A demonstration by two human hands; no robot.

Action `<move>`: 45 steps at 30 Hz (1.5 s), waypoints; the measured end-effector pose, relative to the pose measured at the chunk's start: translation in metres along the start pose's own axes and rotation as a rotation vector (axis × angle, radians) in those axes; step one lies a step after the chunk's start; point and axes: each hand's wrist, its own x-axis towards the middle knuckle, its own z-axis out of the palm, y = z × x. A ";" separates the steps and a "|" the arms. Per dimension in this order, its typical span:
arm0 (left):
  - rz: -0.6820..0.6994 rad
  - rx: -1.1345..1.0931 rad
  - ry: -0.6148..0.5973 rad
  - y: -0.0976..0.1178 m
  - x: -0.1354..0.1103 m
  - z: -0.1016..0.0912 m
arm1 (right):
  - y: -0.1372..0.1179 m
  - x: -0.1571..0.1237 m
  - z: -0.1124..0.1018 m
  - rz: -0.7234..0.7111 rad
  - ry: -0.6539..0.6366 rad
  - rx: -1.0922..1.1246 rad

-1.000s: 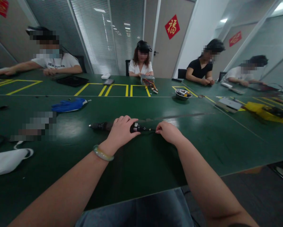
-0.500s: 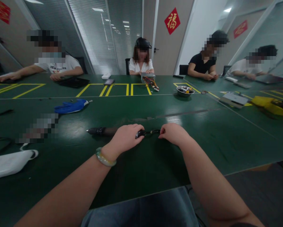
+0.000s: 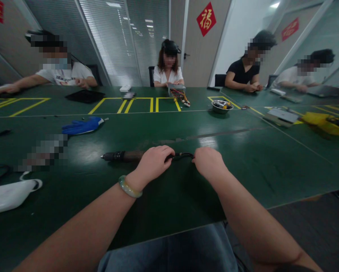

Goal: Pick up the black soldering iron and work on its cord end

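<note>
A dark electric screwdriver (image 3: 130,156) lies on the green table, its bit end pointing left. My left hand (image 3: 155,160), with a jade bangle (image 3: 130,187) at the wrist, is wrapped round the tool's right end and hides part of it. A black cable (image 3: 183,155) runs from that end to the right. Pinched on this cable are the fingers of my right hand (image 3: 209,160); the cable beyond them is hidden.
Farther left lie a blue glove (image 3: 83,125) and a white case with a strap (image 3: 9,196). A metal bowl of parts (image 3: 222,107) stands beyond my hands. One person handles a grey box with coloured wires (image 3: 176,90). A yellow bag (image 3: 322,122) lies right.
My two hands keep their grips and have shifted only slightly, with a little more cable showing between them. The view has tilted down a bit. The person at far left has raised one hand.
</note>
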 end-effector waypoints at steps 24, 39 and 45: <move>-0.023 -0.019 -0.001 -0.010 0.004 0.004 | 0.005 0.038 0.024 -0.049 0.220 0.304; -0.028 -0.015 0.017 -0.009 0.002 0.004 | 0.006 0.033 0.020 -0.282 0.131 0.352; -0.022 -0.010 0.010 -0.008 0.002 0.003 | -0.002 0.036 0.026 -0.327 0.172 0.309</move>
